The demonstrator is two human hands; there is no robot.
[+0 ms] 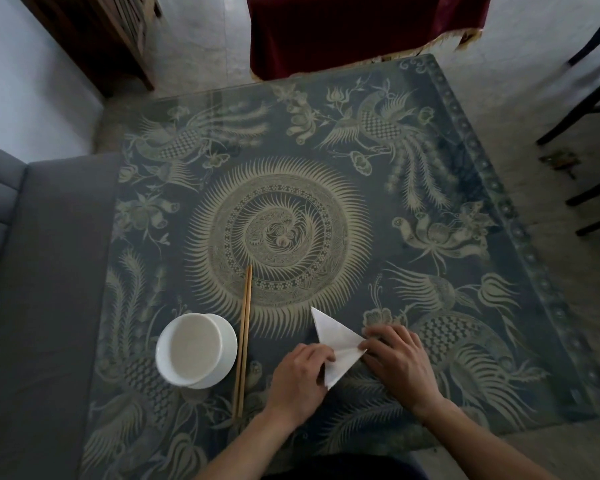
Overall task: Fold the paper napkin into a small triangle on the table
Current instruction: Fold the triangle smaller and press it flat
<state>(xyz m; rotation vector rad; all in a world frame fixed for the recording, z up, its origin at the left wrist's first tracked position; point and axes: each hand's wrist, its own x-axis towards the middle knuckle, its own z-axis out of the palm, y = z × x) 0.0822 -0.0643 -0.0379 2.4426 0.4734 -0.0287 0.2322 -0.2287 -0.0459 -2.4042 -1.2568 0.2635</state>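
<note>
A white paper napkin (333, 337) lies folded into a triangle on the patterned table (326, 140), near the front edge. One point of it aims away from me, another toward me. My left hand (298, 379) rests on its left edge, fingertips pressing the paper down. My right hand (395, 358) covers its right corner, fingers pinching a fold there. A crease line runs across the napkin between the two hands. Part of the right corner is hidden under my fingers.
A white bowl (191, 348) on a small saucer stands to the left of the napkin. A pair of wooden chopsticks (244, 337) lies lengthwise between bowl and napkin. A grey sofa (42, 271) borders the table's left side; dark chair legs (586, 109) stand at the far right.
</note>
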